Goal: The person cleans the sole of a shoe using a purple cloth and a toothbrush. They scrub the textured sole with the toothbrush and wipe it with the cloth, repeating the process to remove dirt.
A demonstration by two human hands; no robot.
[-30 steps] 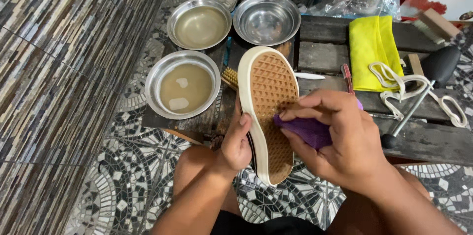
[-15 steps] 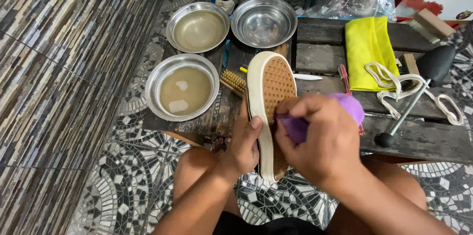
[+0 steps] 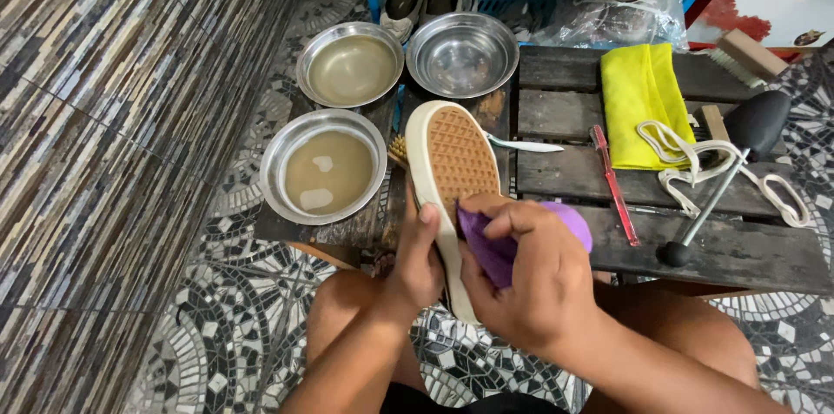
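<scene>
My left hand (image 3: 419, 259) grips a shoe (image 3: 452, 153) by its side, sole turned up: cream rim, brown waffle tread. My right hand (image 3: 528, 279) is closed on a purple cloth (image 3: 495, 245) and presses it against the lower middle of the sole. The heel end is hidden behind both hands. The shoe is held above the near left corner of a dark wooden slat table (image 3: 738, 249), over my knees.
Three steel bowls: two with murky water (image 3: 326, 169) (image 3: 351, 66), one empty (image 3: 462, 45). A bristle brush (image 3: 399, 150) lies behind the shoe. On the table: yellow cloth (image 3: 641, 101), white laces (image 3: 695, 162), red tool (image 3: 615, 185), black shoe tree (image 3: 754, 125), wooden brush (image 3: 738, 56). Tiled wall at left.
The right hand with the purple cloth slid left and down the sole towards me. The shoe's toe swung a little left. The view tipped up, showing more of the shoe rack.
</scene>
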